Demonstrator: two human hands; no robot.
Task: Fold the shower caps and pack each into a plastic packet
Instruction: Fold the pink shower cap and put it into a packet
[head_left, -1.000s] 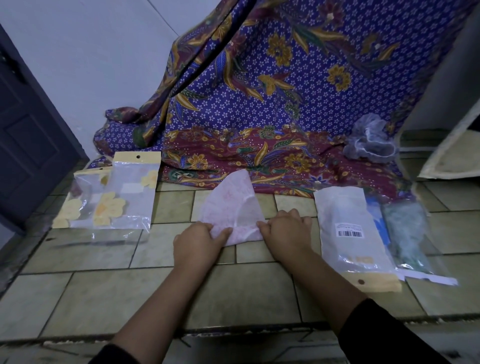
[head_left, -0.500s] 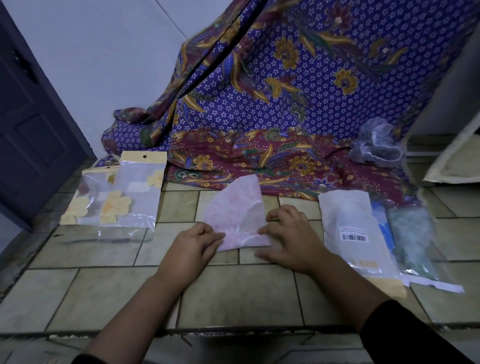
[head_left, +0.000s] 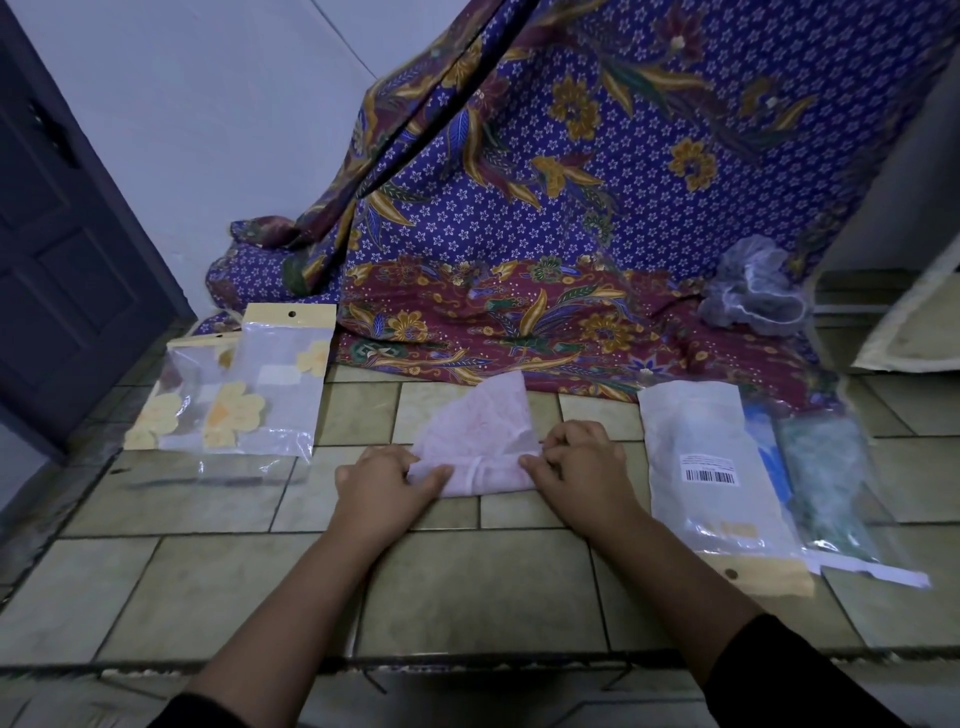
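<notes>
The pink shower cap (head_left: 480, 431) is pinched at its near corners by the left hand (head_left: 387, 486) and right hand (head_left: 579, 467); its tip is pointed away, between them.

Dim, bluish indoor light, soft and even.
Hardly any shadows; small glints on the plastic packets (head_left: 283, 410); straight lines bend toward the edges, and the dark door (head_left: 62, 234) at left loses detail.

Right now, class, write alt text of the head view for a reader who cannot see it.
The left hand and right hand grip the near edge of a pink shower cap on a tiled floor. Flower-printed packets lie left, filled packets right, patterned cloth behind.
</notes>
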